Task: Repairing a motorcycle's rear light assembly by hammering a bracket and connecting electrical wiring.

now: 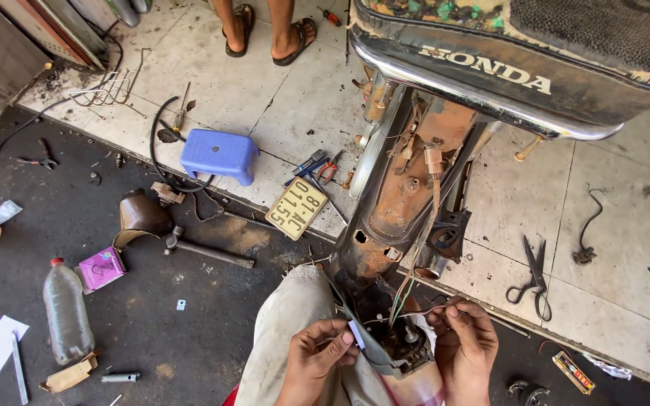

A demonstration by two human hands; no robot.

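The left hand (316, 352) pinches a small white connector (356, 334); the right hand (464, 347) grasps thin wires (408, 301), drawn taut for access at the rusty motorcycle frame (404, 195). Scissors (533, 277) lie on the floor's right side, a blue stool (220, 155) farther left.

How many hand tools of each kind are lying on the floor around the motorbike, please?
Scissors: 1
Hammer: 1
Pliers: 2, the second at far left
Screwdrivers: 2, the second by the hose
Total: 6
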